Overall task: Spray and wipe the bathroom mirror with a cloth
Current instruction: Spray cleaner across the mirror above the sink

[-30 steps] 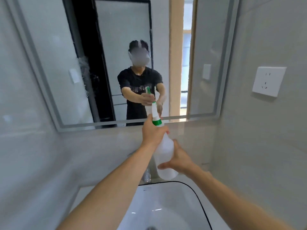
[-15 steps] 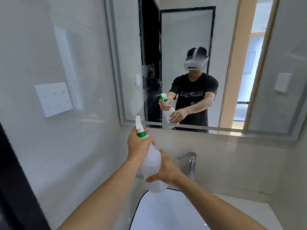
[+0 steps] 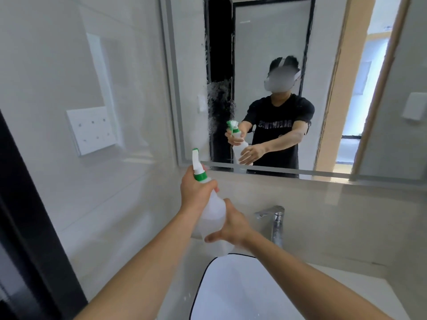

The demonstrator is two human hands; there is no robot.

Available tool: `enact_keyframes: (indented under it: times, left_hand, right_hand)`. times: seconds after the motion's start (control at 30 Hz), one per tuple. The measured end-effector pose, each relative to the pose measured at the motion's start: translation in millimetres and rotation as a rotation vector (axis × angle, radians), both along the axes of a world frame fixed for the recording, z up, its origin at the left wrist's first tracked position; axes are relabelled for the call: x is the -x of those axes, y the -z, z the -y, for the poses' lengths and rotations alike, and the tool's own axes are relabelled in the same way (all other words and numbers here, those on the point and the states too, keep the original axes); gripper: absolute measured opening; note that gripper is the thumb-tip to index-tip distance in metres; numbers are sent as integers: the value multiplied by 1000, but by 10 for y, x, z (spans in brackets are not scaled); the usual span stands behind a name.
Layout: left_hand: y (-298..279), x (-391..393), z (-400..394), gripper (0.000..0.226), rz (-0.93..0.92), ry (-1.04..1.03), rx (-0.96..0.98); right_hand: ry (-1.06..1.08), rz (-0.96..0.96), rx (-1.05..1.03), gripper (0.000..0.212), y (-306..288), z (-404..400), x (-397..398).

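Spray bottle point(image 3: 212, 204) before mirror point(image 3: 265, 54), above sink point(image 3: 242, 294)

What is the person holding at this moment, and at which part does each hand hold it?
A spray bottle: left hand around its neck at the trigger, right hand supporting the lower body.

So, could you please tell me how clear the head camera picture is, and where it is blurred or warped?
Head view: wide-angle bending bows the mirror frame; the spray bottle and both hands, left hand and right hand, are fairly sharp; the reflected face is blurred; droplets speckle the glass.
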State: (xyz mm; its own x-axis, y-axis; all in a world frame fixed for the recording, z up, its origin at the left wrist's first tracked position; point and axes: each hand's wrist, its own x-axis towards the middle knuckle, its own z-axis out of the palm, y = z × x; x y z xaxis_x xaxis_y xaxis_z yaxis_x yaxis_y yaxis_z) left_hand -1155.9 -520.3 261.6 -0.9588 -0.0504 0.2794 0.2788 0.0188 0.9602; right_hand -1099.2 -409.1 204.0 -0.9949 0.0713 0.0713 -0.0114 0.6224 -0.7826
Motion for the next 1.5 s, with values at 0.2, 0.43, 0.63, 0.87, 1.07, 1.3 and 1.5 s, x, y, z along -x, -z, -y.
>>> enact_keyframes:
  times: [0.2, 0.43, 0.63, 0.87, 1.07, 1.3, 1.5]
  left_hand:
    - [15, 7, -363, 38, -13, 110, -4]
    - [-45, -284, -1032, 55, -138, 285, 119]
    - [-15, -612, -1725, 76, -252, 510, 122]
    - [84, -1063, -2307, 76, -308, 908, 138]
    - [661, -1363, -2567, 72, 39, 1037, 339]
    - [1186, -1995, -2825, 57, 629, 1358, 374]
    - [1545, -2282, -2999, 53, 791, 1443, 429]
  right_hand:
    - [69, -22, 48, 88, 21, -295, -81]
    - [231, -66, 108, 93, 153, -823, -437]
    - [397, -76, 139, 89, 135, -1399, -895]
    - [566, -83, 223, 96, 171, -2062, -1571]
    - [777, -116, 327, 94, 493, -2508, -2276]
    - [965, -42, 290, 89, 1011, -2567, -2936]
    - [1067, -1, 297, 84, 1508, -2520, -3263]
